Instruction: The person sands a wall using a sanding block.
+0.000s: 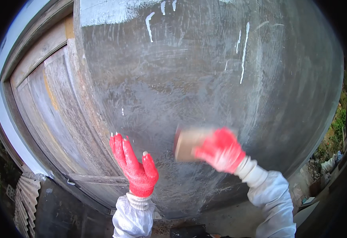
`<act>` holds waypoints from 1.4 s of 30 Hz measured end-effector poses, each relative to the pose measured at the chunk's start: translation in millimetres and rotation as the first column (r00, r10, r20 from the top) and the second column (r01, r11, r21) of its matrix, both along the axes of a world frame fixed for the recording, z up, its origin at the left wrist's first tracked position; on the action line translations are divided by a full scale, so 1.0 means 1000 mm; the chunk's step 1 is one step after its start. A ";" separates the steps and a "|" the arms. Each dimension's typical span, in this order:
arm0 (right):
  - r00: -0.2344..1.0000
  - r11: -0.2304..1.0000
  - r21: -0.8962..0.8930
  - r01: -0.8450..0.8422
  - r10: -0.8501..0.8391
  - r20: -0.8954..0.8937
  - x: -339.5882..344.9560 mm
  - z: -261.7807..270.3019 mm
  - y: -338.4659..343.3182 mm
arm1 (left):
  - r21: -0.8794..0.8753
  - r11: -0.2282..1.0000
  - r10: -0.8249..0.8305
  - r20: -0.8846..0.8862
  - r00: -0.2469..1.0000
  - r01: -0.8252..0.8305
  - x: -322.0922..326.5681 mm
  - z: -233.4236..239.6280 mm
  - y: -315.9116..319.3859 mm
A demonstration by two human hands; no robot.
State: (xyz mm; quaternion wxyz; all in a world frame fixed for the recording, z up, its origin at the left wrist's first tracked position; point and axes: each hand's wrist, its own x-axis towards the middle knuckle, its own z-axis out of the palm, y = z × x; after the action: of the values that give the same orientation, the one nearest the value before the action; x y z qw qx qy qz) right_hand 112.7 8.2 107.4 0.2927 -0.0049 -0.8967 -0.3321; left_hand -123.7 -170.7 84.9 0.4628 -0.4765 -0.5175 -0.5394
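My right hand (224, 151), in a red-coated knit glove, grips a tan rectangular block (187, 144) with a dark reddish edge on its left side. Both are blurred, and the block's far face is hidden against or close to the grey cement wall (173, 74). My left hand (136, 169) wears a matching glove with worn fingertips. Its fingers are spread and hold nothing, near the wall beside the door frame; whether it touches the wall I cannot tell. Pale scuff marks cover the wall around the block.
An old wooden door (63, 101) in a frame lies to the left. White paint (108, 13) coats the wall's upper left, with drips (244, 53) below. Corrugated sheet (26, 202) stands at lower left. Debris (328, 165) and plants (340, 119) line the right edge.
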 end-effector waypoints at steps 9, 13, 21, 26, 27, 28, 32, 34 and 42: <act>0.826 0.988 0.103 -0.114 0.152 -0.543 -0.028 0.184 -0.003 | -0.119 0.990 0.072 0.011 0.997 -0.070 0.008 -0.025 -0.052; 0.511 0.994 0.030 0.107 -0.029 -0.859 -0.026 0.272 0.008 | -0.101 0.995 -0.016 0.038 0.999 0.020 0.024 -0.035 -0.050; 0.947 0.934 0.344 -0.097 -0.021 0.322 -0.036 -0.002 -0.018 | -0.126 0.992 -0.024 0.048 0.999 0.030 0.032 -0.039 -0.068; 0.986 0.987 0.114 -0.110 0.094 0.138 -0.066 0.113 -0.040 | -0.163 0.986 0.045 0.053 0.998 -0.036 0.019 -0.048 -0.086; 0.986 0.985 0.120 -0.120 0.133 -0.103 -0.081 0.150 -0.038 | -0.165 0.985 0.066 0.057 0.996 -0.055 0.019 -0.049 -0.089; 0.948 0.986 0.140 -0.095 0.132 -0.289 -0.087 0.192 -0.040 | -0.158 0.987 0.052 0.058 0.997 -0.042 0.022 -0.048 -0.088; 0.706 0.985 0.154 0.079 0.054 -0.706 -0.091 0.270 -0.044 | -0.156 0.987 -0.033 0.070 0.997 0.044 0.035 -0.056 -0.077; 0.810 0.992 0.127 0.021 0.057 -0.583 -0.105 0.228 -0.052 | -0.162 0.986 -0.011 0.101 0.995 0.028 0.030 -0.068 -0.080; 0.912 0.880 0.441 -0.176 -0.022 0.409 -0.057 0.013 -0.029 | -0.213 0.976 -0.032 0.104 0.994 0.054 0.032 -0.063 -0.097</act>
State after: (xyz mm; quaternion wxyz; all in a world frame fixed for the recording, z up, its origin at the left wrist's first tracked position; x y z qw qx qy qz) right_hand 55.6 -21.1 120.6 0.1080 0.1707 -0.8298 -0.5201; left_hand -91.8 -267.9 21.5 0.3702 -0.5075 -0.5848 -0.5131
